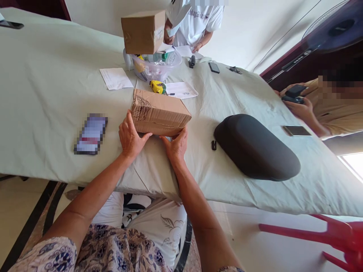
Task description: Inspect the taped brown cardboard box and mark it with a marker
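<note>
Between my two hands is a brown cardboard box with dark scribbles on its left end. My left hand grips the left end, fingers up along the side and thumb at the near lower edge. On the near right corner, my right hand holds the box with its thumb along the bottom edge; its other fingers are partly hidden. The box looks slightly tilted; I cannot tell whether it touches the table. Just behind it lie a yellow tape measure and a paper with a pen.
A phone lies left, a large dark case right. Farther back, another cardboard box sits on a clear plastic basin. One person handles papers across the table; another holds a dark device. A red stool stands below.
</note>
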`<state>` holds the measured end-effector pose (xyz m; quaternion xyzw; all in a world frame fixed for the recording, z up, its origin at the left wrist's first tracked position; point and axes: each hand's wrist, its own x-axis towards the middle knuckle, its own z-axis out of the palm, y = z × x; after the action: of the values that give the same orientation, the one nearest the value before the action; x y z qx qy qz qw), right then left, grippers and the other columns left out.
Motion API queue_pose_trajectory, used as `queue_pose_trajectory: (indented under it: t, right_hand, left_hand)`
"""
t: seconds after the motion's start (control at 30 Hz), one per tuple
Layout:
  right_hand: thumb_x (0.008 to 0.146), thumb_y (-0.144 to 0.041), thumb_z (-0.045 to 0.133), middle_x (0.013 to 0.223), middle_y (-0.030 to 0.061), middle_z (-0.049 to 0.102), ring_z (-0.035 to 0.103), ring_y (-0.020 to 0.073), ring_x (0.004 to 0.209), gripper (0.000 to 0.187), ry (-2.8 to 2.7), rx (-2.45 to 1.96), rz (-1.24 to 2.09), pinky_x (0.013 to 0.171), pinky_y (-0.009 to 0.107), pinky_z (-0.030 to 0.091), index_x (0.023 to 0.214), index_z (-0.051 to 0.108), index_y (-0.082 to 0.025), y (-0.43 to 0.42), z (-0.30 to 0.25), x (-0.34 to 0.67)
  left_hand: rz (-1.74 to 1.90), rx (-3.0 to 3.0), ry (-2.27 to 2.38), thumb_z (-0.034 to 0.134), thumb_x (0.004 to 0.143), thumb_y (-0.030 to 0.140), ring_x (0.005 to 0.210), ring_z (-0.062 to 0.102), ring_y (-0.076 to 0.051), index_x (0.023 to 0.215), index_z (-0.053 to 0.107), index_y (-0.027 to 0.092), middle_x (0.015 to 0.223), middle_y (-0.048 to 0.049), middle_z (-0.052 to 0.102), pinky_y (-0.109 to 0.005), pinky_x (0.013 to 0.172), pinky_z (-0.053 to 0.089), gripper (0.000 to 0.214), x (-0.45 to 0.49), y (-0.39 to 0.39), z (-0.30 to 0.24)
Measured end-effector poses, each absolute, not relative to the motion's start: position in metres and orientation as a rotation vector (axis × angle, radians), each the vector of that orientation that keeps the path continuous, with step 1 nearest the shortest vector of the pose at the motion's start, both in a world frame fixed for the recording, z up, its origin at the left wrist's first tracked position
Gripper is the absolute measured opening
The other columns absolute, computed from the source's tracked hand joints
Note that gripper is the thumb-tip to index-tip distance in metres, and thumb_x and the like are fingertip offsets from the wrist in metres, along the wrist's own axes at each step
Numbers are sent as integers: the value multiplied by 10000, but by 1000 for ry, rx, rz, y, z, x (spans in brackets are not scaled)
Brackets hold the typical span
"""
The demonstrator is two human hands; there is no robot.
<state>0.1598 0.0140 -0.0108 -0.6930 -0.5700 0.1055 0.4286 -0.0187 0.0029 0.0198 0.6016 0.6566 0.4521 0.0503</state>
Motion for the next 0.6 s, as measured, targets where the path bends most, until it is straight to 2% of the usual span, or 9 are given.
queue_pose_trajectory:
  t: [0.07, 0.13, 0.2, 0.27, 0.37, 0.47, 0.6]
  right_hand:
    - [696, -517, 812, 1271, 148, 559, 632, 271, 978, 1019, -1423, -1714, 312, 797, 440, 568, 1518, 263, -266, 15, -10, 162]
    - [733, -495, 781, 1162, 97, 584, 607, 196, 801, 887, -1438, -1671, 345, 731, 392, 558, 1466, 336, -269, 16, -11, 165]
    - [781, -489, 737, 1078, 51, 587, 565, 150, 707, 763, -1456, -1610, 347, 691, 356, 544, 1423, 381, -283, 16, -13, 165]
    - [798, -504, 721, 1050, 31, 587, 546, 135, 679, 721, -1462, -1576, 325, 682, 346, 539, 1406, 394, -295, 16, -15, 164]
    - [724, -580, 783, 1149, 79, 590, 586, 170, 749, 870, -1440, -1595, 284, 709, 382, 554, 1428, 364, -285, 14, -17, 159]
    - [636, -642, 834, 1255, 150, 570, 643, 260, 938, 1053, -1422, -1614, 265, 780, 438, 570, 1466, 313, -256, 13, -20, 156]
    - [645, -661, 822, 1284, 162, 569, 645, 297, 1059, 1074, -1430, -1603, 236, 808, 437, 573, 1478, 281, -250, 14, -22, 155]
  left_hand:
    - [1421, 1845, 1965, 893, 710, 338, 1474, 411, -430, 1593, 216, 122, 1613, -282, 383, -573, 1217, 328, 1134, -22, 5, 18]
    - [1464, 1847, 1923, 863, 742, 304, 1475, 420, -413, 1591, 225, 139, 1622, -267, 378, -562, 1221, 329, 1075, -27, 9, 15]
    - [1504, 1851, 1881, 836, 766, 279, 1492, 404, -401, 1597, 207, 156, 1637, -259, 356, -560, 1234, 312, 1050, -30, 11, 12]
    - [1541, 1853, 1863, 846, 756, 284, 1515, 368, -405, 1606, 169, 155, 1649, -267, 322, -568, 1247, 289, 1094, -30, 12, 10]
    - [1557, 1832, 1901, 905, 686, 310, 1522, 331, -439, 1609, 125, 127, 1645, -304, 287, -600, 1241, 284, 1223, -24, 10, 10]
    - [1511, 1792, 1962, 942, 632, 343, 1491, 357, -478, 1605, 131, 113, 1601, -329, 332, -650, 1210, 298, 1287, -16, 7, 11]
    - [1475, 1797, 1981, 924, 647, 403, 1457, 397, -488, 1594, 170, 93, 1555, -335, 387, -659, 1197, 305, 1250, -13, 5, 12]
